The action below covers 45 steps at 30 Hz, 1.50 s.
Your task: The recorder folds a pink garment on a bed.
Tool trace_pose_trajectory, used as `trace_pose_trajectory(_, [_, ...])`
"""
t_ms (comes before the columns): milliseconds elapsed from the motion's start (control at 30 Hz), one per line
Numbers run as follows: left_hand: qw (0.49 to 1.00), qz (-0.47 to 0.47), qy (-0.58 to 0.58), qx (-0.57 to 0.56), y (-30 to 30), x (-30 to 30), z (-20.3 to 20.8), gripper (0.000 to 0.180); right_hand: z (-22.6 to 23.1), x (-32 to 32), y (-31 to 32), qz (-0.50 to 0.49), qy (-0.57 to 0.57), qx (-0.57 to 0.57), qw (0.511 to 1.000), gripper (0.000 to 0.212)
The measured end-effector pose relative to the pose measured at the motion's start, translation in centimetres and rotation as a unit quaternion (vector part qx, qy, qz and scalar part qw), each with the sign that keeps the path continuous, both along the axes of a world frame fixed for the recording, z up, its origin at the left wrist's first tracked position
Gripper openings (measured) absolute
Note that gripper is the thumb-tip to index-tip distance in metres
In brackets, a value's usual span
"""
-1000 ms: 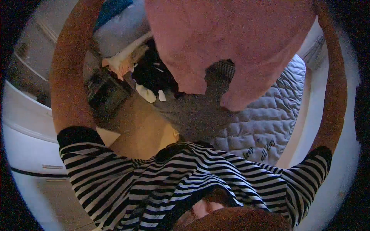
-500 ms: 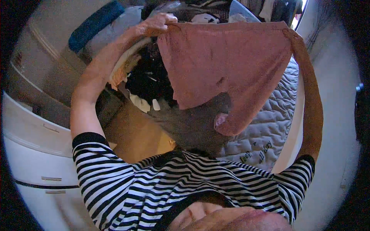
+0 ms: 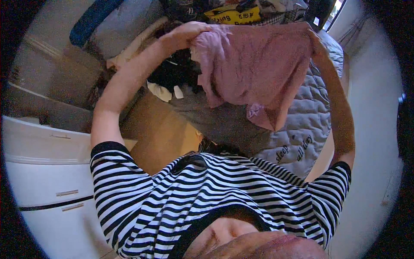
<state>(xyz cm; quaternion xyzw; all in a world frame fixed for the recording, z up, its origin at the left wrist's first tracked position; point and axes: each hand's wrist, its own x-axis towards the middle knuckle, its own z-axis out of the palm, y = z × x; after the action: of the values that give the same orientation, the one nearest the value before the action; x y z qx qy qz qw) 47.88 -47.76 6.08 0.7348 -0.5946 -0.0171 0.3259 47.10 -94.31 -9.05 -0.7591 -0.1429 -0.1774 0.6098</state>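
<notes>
Stretched between my raised hands is a pink garment (image 3: pixel 254 64), hanging down in loose folds from a nearly straight top edge. Whether it is a top or trousers I cannot tell. My left hand (image 3: pixel 194 32) is closed on its upper left corner, where the cloth bunches up. At the upper right corner, my right hand (image 3: pixel 315 41) grips the cloth, its fingers partly hidden. A narrower flap dangles at the bottom, above a grey quilted pad (image 3: pixel 297 134). Black clothing (image 3: pixel 177 73) with white pieces lies below my left forearm.
White drawers (image 3: pixel 51 181) stand at the left. A dark blue rolled item (image 3: pixel 92 23) and a grey bundle (image 3: pixel 129 30) lie at the far left. A yellow printed item (image 3: pixel 235 16) is behind the garment. A pale wall (image 3: pixel 373 129) runs along the right.
The pink garment has gone slacker and bunched near my left hand, and its lower end has risen. My hands are slightly closer together. The view has shifted, revealing the yellow item.
</notes>
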Motion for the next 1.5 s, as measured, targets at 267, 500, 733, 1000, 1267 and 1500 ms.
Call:
trace_pose_trajectory(267, [0.81,0.288,0.51,0.004,-7.9,-6.1,-1.9,0.043,4.1,-10.0,18.0,0.113,0.091,0.178,0.973,0.023])
trace_pose_trajectory(500, [0.798,0.318,0.51,-0.038,-8.9,-7.6,-4.0,0.048,6.9,-14.7,21.1,-0.027,0.002,0.018,0.999,0.029])
trace_pose_trajectory(733, [0.753,0.252,0.608,0.005,-9.3,-8.3,-2.9,0.049,7.0,-17.1,23.3,-0.046,-0.094,-0.172,0.979,0.029])
trace_pose_trajectory(1000, [0.912,0.125,0.373,0.114,-5.3,-10.3,3.6,0.049,4.1,-16.8,21.8,0.093,0.034,0.104,0.99,0.018])
trace_pose_trajectory(1267, [0.936,0.077,0.288,0.19,-3.5,-11.7,11.9,0.052,2.3,-13.2,19.6,0.27,0.105,0.172,0.941,0.085])
trace_pose_trajectory(1500, [0.944,0.01,0.294,0.151,-3.4,-12.9,13.2,0.061,7.1,-12.7,22.0,0.403,0.111,0.263,0.869,0.069])
